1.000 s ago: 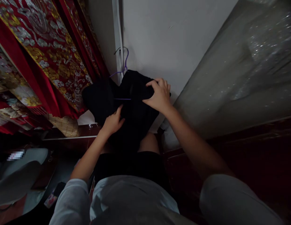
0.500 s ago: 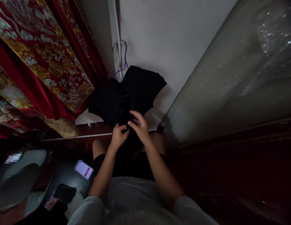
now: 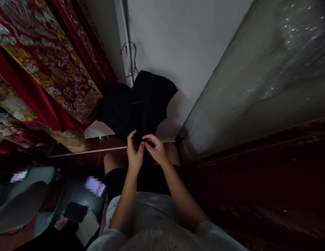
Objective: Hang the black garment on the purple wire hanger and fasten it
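A black short-sleeved garment (image 3: 154, 94) hangs on a purple hanger (image 3: 135, 57) against the wall, level with my knees. My left hand (image 3: 135, 155) is at its lower front, index finger raised and thumb pointing right; its other fingers are hard to see against the dark cloth. Opposite it, my right hand (image 3: 156, 148) curls its thumb and index finger together on the same cloth. The two thumb tips meet in the middle. Any small part between them is too dark to make out.
Red embroidered cloths (image 3: 65, 69) hang at the left. A dark stool or seat at lower left bears a lit phone (image 3: 95, 186), a dark phone (image 3: 75, 212) and a pale paper (image 3: 87, 226). Someone's grey-clad leg (image 3: 23, 205) is beside it. A plastic-covered panel (image 3: 256, 76) leans at the right.
My left hand has turned upright, its index finger lifting away from the thumb. My right hand has dropped slightly, and the thumbs have come together. The view has shifted a little.
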A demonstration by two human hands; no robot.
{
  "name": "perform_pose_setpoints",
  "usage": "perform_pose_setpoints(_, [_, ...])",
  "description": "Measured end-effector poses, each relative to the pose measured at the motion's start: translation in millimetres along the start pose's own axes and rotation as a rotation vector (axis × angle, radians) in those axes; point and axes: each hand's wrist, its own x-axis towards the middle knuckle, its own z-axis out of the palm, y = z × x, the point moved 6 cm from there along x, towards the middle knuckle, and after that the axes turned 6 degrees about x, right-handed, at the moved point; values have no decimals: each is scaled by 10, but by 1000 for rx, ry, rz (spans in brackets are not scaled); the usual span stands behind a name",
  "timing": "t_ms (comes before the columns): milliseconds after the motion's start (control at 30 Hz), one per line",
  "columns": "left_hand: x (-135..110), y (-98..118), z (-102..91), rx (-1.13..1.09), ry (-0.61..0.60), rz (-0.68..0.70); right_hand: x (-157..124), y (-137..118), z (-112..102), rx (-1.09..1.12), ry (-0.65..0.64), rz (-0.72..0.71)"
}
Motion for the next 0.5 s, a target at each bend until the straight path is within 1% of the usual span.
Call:
perform_pose_setpoints(100, [-59,-51,55,-96,35,-45,-54,-12,41,9,-16,-18])
perform_pose_setpoints(233, [-76,-276,28,-240,139,-116,-43,79,-1,2,13,4])
perform_pose_setpoints(267, [-67,-337,25,-231,130,-121,-41,118,-16,0,17,23])
perform_pose_setpoints(300, [-54,-393,34,-206,95,-124,-43,156,-28,0,14,40])
perform_pose_setpoints(400, [-25,-498,98,-110,-65,-126,-64,195,-45,-5,-7,47])
perform_pose_setpoints(433, [-23,-502,106,-86,-88,-123,-71,179,-48,-8,-9,35])
perform_pose_setpoints(500, [-25,-461,93,-49,-80,-100,-81,116,-48,-14,-10,11])
